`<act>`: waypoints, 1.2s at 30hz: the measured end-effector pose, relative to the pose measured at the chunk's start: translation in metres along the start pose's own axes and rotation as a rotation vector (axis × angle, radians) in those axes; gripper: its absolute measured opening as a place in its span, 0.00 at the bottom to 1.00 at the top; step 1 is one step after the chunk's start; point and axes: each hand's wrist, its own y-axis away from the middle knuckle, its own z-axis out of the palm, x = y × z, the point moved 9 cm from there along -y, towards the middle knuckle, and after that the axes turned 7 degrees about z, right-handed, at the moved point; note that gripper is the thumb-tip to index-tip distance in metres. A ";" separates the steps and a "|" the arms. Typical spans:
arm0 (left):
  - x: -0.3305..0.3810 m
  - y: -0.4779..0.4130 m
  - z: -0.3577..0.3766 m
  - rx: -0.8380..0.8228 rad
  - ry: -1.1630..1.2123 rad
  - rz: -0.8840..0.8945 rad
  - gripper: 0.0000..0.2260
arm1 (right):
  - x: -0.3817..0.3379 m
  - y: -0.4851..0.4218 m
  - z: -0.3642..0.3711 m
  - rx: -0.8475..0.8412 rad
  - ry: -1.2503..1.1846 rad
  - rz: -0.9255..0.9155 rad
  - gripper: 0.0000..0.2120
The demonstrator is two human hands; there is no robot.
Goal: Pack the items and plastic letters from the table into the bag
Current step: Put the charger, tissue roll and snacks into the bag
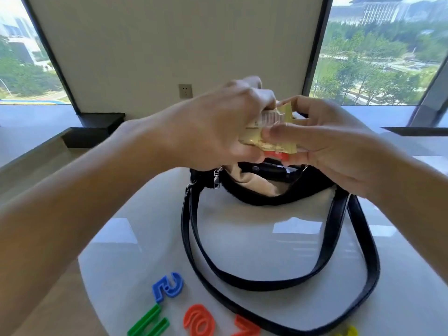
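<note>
A black bag point(257, 200) with a beige lining stands open on the round white table point(266, 238). Its two black straps point(194, 238) loop toward me. Both hands hover above the bag's mouth. My left hand point(213, 132) and my right hand point(324, 141) together grip a yellow packet point(274, 122) with a barcode and a red edge. A dark item point(271, 169) lies inside the bag. Plastic letters lie near the front edge: blue point(168, 286), green point(149, 322), orange point(198, 320), red point(247, 327), yellow point(349, 332).
A beige wall with a socket point(185, 90) rises behind the table, between two large windows. A grey sill point(36, 117) and a dark ledge point(97, 127) run along the back left.
</note>
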 end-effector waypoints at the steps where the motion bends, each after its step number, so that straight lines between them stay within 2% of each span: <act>1: 0.002 -0.004 -0.005 0.079 -0.003 0.017 0.23 | -0.001 0.000 -0.012 0.048 -0.002 -0.006 0.25; 2: 0.001 -0.006 -0.008 0.143 -0.011 0.025 0.28 | -0.001 0.000 -0.026 0.116 0.049 -0.017 0.23; 3: -0.002 -0.006 -0.010 0.200 -0.023 0.023 0.29 | -0.003 0.001 -0.041 0.208 0.156 -0.035 0.21; 6: -0.015 -0.003 -0.003 0.269 -0.050 0.013 0.12 | -0.010 0.007 -0.076 0.460 0.477 -0.085 0.13; 8: -0.022 -0.001 0.016 0.196 -0.089 0.026 0.03 | -0.012 0.007 -0.081 0.504 0.584 -0.115 0.11; 9: -0.025 0.001 0.026 0.147 -0.142 0.027 0.02 | -0.012 0.007 -0.080 0.517 0.658 -0.133 0.11; 11: -0.035 0.002 0.043 0.092 -0.284 -0.003 0.05 | -0.012 0.005 -0.069 0.499 0.794 -0.158 0.10; 13: -0.047 0.002 0.045 0.108 -0.363 -0.091 0.09 | -0.006 0.001 -0.055 0.466 0.882 -0.173 0.10; 15: -0.053 0.003 0.039 0.172 -0.322 -0.146 0.09 | 0.000 -0.003 -0.041 0.470 0.948 -0.219 0.10; 18: -0.051 0.000 0.030 0.259 -0.209 -0.131 0.10 | 0.007 -0.007 -0.020 0.546 1.040 -0.336 0.11; 23: -0.045 -0.007 0.027 0.270 -0.153 -0.125 0.15 | 0.002 -0.023 -0.002 0.620 1.123 -0.535 0.12; 26: -0.044 -0.009 0.029 0.263 -0.146 -0.111 0.15 | 0.005 -0.041 0.012 0.549 1.151 -0.559 0.09; 29: -0.048 -0.009 0.030 0.268 -0.117 -0.125 0.16 | 0.013 -0.058 0.029 0.395 1.138 -0.511 0.14; 33: -0.055 -0.006 0.031 0.225 -0.081 -0.144 0.17 | 0.018 -0.066 0.033 0.212 1.063 -0.465 0.08; 34: -0.055 -0.006 0.032 0.216 -0.082 -0.143 0.18 | 0.020 -0.065 0.033 0.178 1.065 -0.454 0.10; 36: -0.057 -0.004 0.035 0.223 -0.069 -0.136 0.14 | 0.018 -0.057 0.031 0.157 1.072 -0.437 0.23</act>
